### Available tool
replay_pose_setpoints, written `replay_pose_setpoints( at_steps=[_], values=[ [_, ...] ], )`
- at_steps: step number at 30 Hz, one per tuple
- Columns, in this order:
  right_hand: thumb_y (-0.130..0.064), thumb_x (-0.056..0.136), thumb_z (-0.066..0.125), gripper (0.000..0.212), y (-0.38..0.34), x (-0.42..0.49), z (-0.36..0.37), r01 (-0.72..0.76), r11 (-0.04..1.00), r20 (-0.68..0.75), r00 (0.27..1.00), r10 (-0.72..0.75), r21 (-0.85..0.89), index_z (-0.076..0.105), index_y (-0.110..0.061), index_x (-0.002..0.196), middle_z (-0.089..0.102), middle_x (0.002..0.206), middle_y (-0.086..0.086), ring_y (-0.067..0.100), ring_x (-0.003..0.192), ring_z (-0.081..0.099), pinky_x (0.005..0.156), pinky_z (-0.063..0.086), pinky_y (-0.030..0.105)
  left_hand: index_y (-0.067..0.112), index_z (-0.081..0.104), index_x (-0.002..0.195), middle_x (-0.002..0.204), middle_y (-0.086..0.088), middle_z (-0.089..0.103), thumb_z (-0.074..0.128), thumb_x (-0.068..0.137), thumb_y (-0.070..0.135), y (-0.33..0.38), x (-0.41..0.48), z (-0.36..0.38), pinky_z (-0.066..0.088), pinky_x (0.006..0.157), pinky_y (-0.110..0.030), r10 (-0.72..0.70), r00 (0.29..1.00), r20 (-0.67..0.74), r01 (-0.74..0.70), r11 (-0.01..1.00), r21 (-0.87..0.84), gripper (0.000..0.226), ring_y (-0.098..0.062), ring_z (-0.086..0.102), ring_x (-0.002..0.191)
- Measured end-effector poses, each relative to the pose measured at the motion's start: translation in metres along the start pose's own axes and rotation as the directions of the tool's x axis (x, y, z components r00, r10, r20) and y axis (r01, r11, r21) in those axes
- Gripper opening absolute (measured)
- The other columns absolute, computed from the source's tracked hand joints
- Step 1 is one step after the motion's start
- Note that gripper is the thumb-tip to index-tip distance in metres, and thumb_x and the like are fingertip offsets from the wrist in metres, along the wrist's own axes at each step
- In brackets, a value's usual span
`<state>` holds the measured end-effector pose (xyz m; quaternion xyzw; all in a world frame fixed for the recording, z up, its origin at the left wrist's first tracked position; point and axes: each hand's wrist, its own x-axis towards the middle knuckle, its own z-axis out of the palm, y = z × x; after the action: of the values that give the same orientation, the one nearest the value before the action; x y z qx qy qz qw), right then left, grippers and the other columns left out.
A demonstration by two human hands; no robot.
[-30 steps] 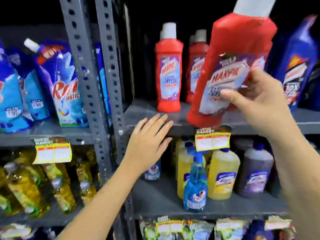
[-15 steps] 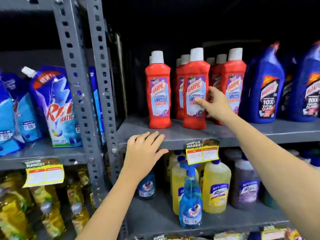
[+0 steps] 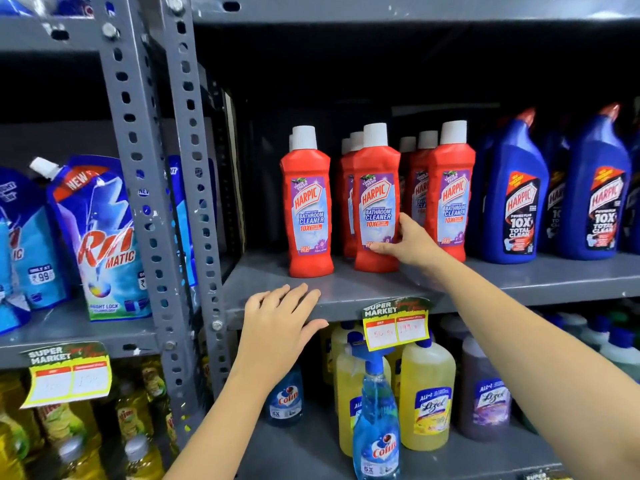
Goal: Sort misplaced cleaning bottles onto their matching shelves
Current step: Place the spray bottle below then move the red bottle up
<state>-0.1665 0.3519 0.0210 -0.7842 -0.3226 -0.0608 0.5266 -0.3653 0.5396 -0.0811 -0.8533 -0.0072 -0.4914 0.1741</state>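
Right hand (image 3: 410, 242) slid lower on red bottle (image 3: 376, 209), loose grip, fingertips hidden, left hand (image 3: 277, 327) flat, empty

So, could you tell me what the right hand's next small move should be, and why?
Probably let go and draw back: the right hand grips the red bathroom cleaner bottle, which stands upright on the shelf among matching red bottles, so it looks placed.

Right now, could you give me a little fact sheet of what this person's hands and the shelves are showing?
right hand: grips middle red Harpic bathroom cleaner bottle, standing upright
left hand: open, resting on grey metal shelf edge
same shelf, right: blue Harpic bottles
shelf below: blue Colin spray bottle, yellow Lizol bottle
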Motion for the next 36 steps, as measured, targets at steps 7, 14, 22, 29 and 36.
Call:
replay_pose_setpoints(
  at_steps=[7,14,22,29,36],
  values=[
    [-0.041,0.059,0.090,0.099,-0.008,-0.005,0.013,-0.134,0.985,-0.257,0.961,0.101,-0.113,0.034,-0.009,0.134,0.060,0.130,0.009,0.031,0.116,0.059,0.098,0.047,0.043,0.020,0.066,0.119,0.117,0.000,0.069,0.042,0.092,0.054,0.001,0.000,-0.001,0.045,0.083,-0.042,-0.010,1.000,0.025,0.010,1.000,0.000,0.050,-0.026,0.063,0.108],
    [-0.045,0.057,0.090,0.115,-0.015,-0.007,0.039,-0.204,0.946,-0.289,0.949,0.128,-0.252,0.019,-0.013,0.141,0.057,0.131,0.013,0.037,0.117,0.059,0.091,0.048,0.045,0.020,0.067,0.119,0.118,0.000,0.069,0.042,0.092,0.054,0.002,0.000,-0.002,0.043,0.085,-0.041,-0.019,0.999,0.031,0.019,1.000,-0.007,0.050,-0.025,0.063,0.109],
    [-0.026,0.058,0.093,0.089,0.007,0.010,0.028,-0.039,0.999,-0.098,0.994,0.037,-0.021,0.032,-0.010,0.120,0.059,0.116,0.004,0.025,0.111,0.060,0.097,0.050,0.041,0.020,0.067,0.118,0.118,0.000,0.068,0.041,0.092,0.054,0.002,0.000,-0.002,0.046,0.083,-0.042,-0.023,0.999,0.031,0.024,1.000,-0.012,0.050,-0.026,0.063,0.108],
    [-0.015,0.063,0.091,0.084,0.017,0.016,0.025,0.014,0.994,-0.002,1.000,-0.014,0.111,0.029,-0.019,0.119,0.054,0.109,-0.007,0.014,0.109,0.055,0.095,0.047,0.031,0.020,0.067,0.117,0.117,0.001,0.069,0.042,0.092,0.054,0.002,0.001,-0.002,0.044,0.083,-0.041,-0.020,1.000,0.023,0.020,1.000,-0.007,0.049,-0.025,0.063,0.108],
    [-0.016,0.061,0.092,0.085,0.021,0.020,0.024,0.017,0.992,0.006,1.000,-0.018,0.128,0.030,-0.020,0.119,0.055,0.105,-0.011,0.016,0.110,0.056,0.097,0.048,0.033,0.020,0.067,0.119,0.119,0.000,0.068,0.044,0.093,0.054,0.000,0.000,0.000,0.043,0.084,-0.040,-0.006,1.000,0.015,0.006,1.000,-0.002,0.048,-0.025,0.063,0.109]
  ],
)
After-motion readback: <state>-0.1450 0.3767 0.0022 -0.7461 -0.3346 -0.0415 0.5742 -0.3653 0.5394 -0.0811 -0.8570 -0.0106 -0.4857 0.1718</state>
